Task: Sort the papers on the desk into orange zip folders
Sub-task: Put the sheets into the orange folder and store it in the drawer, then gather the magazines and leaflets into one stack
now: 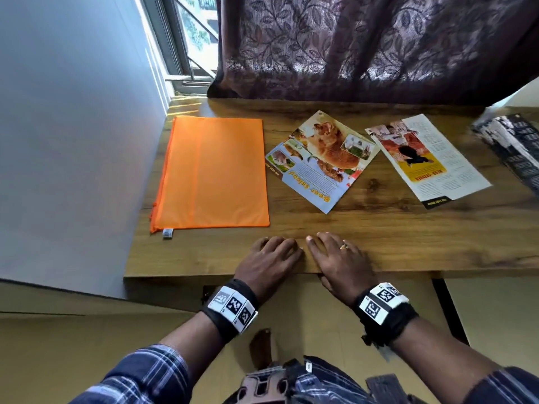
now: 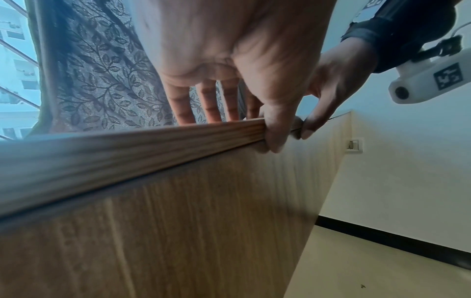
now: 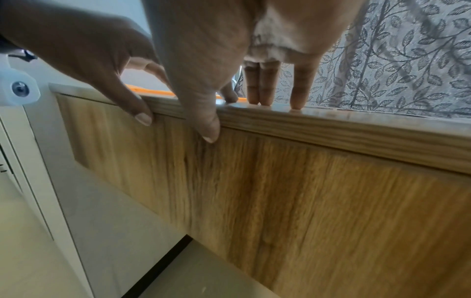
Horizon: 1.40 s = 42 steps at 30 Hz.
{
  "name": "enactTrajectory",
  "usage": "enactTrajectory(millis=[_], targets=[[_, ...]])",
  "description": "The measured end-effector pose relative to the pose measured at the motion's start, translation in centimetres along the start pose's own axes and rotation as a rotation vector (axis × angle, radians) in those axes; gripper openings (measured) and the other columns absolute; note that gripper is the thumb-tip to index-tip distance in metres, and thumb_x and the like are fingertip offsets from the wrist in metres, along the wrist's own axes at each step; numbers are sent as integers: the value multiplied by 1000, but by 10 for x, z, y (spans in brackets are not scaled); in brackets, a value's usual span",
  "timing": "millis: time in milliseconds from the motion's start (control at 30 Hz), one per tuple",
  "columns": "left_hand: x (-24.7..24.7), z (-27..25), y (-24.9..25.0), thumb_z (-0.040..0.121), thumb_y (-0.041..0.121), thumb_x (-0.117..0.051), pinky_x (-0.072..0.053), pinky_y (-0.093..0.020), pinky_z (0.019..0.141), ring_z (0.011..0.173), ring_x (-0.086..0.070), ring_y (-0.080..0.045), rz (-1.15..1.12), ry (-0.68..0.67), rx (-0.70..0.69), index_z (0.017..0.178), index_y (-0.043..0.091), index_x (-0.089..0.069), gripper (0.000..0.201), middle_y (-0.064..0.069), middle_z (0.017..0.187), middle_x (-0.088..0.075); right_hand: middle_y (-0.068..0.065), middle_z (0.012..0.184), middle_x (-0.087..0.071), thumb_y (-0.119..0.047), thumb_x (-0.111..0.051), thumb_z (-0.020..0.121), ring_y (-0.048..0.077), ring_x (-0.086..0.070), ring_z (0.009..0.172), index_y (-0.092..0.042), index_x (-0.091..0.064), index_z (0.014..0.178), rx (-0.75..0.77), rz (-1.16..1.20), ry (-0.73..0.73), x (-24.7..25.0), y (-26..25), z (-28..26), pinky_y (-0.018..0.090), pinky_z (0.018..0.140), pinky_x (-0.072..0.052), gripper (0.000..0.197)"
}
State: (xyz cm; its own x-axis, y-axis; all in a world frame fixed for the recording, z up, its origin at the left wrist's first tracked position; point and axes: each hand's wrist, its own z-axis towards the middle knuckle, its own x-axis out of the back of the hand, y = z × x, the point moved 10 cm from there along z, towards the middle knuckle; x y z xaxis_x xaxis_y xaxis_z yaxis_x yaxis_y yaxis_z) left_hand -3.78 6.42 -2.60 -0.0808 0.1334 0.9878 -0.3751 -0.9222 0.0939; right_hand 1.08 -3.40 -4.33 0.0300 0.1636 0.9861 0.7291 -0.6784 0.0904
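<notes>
An orange zip folder (image 1: 211, 172) lies flat on the left part of the wooden desk (image 1: 379, 228). To its right lies a magazine page with animal photos (image 1: 322, 158), and further right a page with a dancer picture (image 1: 427, 160). My left hand (image 1: 269, 259) and right hand (image 1: 339, 258) rest side by side, palms down, on the desk's front edge, fingers straight and thumbs hanging over the edge. Neither holds anything. In the wrist views the left hand (image 2: 229, 80) and right hand (image 3: 254, 66) lie on the desk edge; a strip of the orange folder (image 3: 158, 91) shows.
A dark printed magazine (image 1: 513, 147) lies at the desk's far right edge. A leaf-patterned curtain (image 1: 364, 45) hangs behind the desk, a window (image 1: 192, 33) at the back left, and a grey wall (image 1: 73, 126) on the left.
</notes>
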Motion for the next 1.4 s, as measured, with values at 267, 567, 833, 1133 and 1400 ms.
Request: enactTrajectory(millis=[267,567,833,1133,1400], targets=[[-6,7,7,88,44,-53,-49,-48,92,113,-56,-31,-20,-147,83,132,15,-51,53,-8,128,-57,12,134,-52,-53,-79,64,30,-56,120,-17,-46,143,59,23,10,2,3,4,47,90,-50,94],[15,69,-11,99,39,-46,-54,-40,70,93,-61,-27,-58,-240,184,109,20,-57,24,-4,108,-60,-5,132,-61,-45,-48,88,18,-61,116,-30,-63,125,114,299,34,30,58,31,40,88,-49,43],[19,135,-17,96,45,-51,-55,-43,81,115,-55,-25,-66,-220,310,126,23,-53,37,1,129,-53,-6,143,-50,-37,-59,93,18,-51,129,-28,-60,131,58,409,9,47,142,82,36,104,-39,40],[3,186,-43,97,46,-53,-51,-44,94,127,-48,-29,-95,-282,513,143,17,-40,56,-5,147,-41,3,132,-60,-32,-64,84,26,-59,117,-22,-64,123,-101,548,47,56,237,157,37,97,-50,40],[-12,188,-53,96,35,-53,-52,-43,81,105,-56,-33,-75,-398,636,135,14,-44,45,-12,128,-49,17,129,-53,-45,-73,78,37,-56,118,-17,-52,133,-270,488,-3,48,280,224,39,98,-48,65]])
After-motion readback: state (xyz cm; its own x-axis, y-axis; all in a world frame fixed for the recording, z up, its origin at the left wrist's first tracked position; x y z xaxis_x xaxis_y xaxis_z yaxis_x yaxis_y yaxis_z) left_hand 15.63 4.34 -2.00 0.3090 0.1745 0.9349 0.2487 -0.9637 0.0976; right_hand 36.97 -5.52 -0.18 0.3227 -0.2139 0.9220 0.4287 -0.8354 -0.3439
